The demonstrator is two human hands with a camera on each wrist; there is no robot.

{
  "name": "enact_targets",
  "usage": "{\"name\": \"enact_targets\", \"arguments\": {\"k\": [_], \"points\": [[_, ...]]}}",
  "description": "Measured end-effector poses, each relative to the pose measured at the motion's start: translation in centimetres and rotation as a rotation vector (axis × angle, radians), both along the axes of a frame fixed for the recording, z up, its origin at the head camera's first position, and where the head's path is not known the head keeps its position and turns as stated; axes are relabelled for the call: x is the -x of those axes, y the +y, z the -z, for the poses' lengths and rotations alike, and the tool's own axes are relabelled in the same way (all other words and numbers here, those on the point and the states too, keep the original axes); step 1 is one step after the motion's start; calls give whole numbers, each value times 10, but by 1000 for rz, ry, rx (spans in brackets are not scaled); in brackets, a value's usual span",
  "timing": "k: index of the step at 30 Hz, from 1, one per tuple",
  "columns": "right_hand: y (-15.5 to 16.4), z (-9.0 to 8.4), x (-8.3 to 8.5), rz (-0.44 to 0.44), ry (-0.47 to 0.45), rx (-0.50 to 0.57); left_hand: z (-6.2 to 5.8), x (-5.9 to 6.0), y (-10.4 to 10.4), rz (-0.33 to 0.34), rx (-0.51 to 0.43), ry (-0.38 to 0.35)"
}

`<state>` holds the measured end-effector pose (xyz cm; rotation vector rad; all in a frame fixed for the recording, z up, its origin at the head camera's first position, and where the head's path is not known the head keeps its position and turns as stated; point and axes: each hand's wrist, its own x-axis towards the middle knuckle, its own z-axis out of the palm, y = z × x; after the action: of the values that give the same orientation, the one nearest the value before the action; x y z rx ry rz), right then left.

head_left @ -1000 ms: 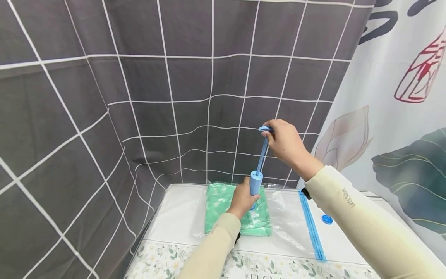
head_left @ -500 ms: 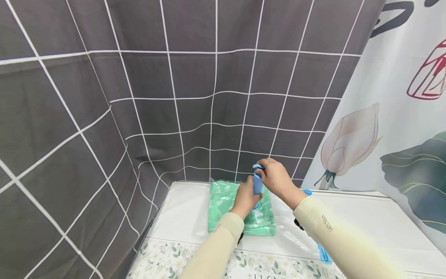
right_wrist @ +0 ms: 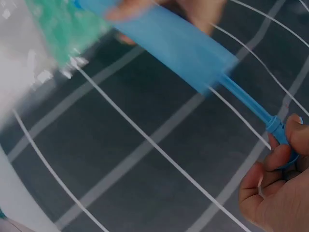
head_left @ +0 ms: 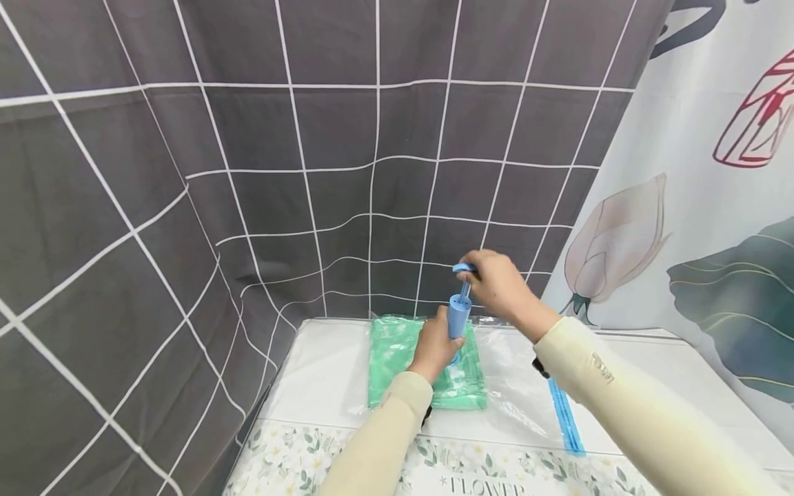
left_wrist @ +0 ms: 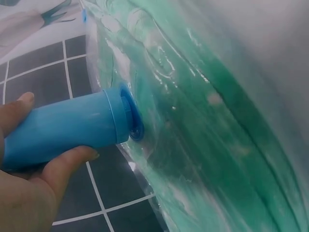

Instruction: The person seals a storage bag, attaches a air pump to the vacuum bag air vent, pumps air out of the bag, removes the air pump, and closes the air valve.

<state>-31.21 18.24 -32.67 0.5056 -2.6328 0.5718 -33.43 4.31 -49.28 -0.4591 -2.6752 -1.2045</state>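
A blue hand pump (head_left: 458, 318) stands nearly upright on a clear vacuum storage bag (head_left: 520, 389) with folded green fabric (head_left: 392, 368) inside. My left hand (head_left: 432, 348) grips the pump's barrel low down. In the left wrist view the barrel's end sits against the bag's round blue valve (left_wrist: 137, 128). My right hand (head_left: 499, 288) holds the pump handle (head_left: 464, 267), its fingers curled round it in the right wrist view. A short length of the thin rod (right_wrist: 246, 98) shows between handle and barrel. The bag around the fabric looks puffy and creased in the left wrist view.
The bag's blue zip strip (head_left: 566, 419) lies to the right, partly behind my right forearm. White table surface (head_left: 325, 362) lies under the bag, with a flower-printed strip (head_left: 291, 448) along the front. A dark grid-patterned curtain (head_left: 322, 151) hangs right behind the table.
My right hand pushed the handle down to the barrel by half a second ago, and has since drawn it partway up. The left hand stays on the barrel.
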Motion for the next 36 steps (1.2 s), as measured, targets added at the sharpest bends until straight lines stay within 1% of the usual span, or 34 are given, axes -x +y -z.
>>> {"name": "enact_targets", "arguments": {"k": [2, 5, 8, 10, 11, 13, 16, 18, 20, 22, 25, 28, 29, 31, 33, 36], "points": [[3, -22, -2, 4, -10, 8, 0, 1, 1, -3, 5, 20], [7, -53, -8, 11, -6, 6, 1, 1, 3, 5, -4, 20], [8, -78, -11, 21, 24, 0, 2, 2, 3, 8, -14, 14], [7, -87, -13, 26, 39, 0, 3, 2, 3, 1, -28, 12], [6, -89, -13, 29, 48, 3, 3, 1, 3, -1, -40, 11], [5, -88, -13, 38, 63, 6, 3, 0, 2, -4, -50, 1], [6, -76, -11, 56, 66, 19, 3, -2, 2, 4, -41, -7], [6, -60, -6, 51, 70, 6, 3, -3, 1, 16, -36, -3], [3, -39, -2, 29, 61, -16, 2, -2, 1, 17, -33, 13], [-1, -12, 3, 5, 46, -50, 1, -1, -1, 11, -30, 21], [-6, 25, 6, -4, 6, -75, 0, 1, -2, 8, -26, 2], [-7, 48, 5, 12, -1, -63, 1, 2, -2, 17, -11, -15], [-7, 53, 5, 14, 6, -56, 1, 2, -2, 18, -5, -15], [-6, 57, 5, 6, 26, -40, 2, 3, -1, 17, 5, -15], [-6, 56, 4, -7, 32, -24, 3, 3, -1, 18, 4, -18], [-4, 48, 3, -17, 3, 0, 2, 2, -1, 23, -14, -12]]}}
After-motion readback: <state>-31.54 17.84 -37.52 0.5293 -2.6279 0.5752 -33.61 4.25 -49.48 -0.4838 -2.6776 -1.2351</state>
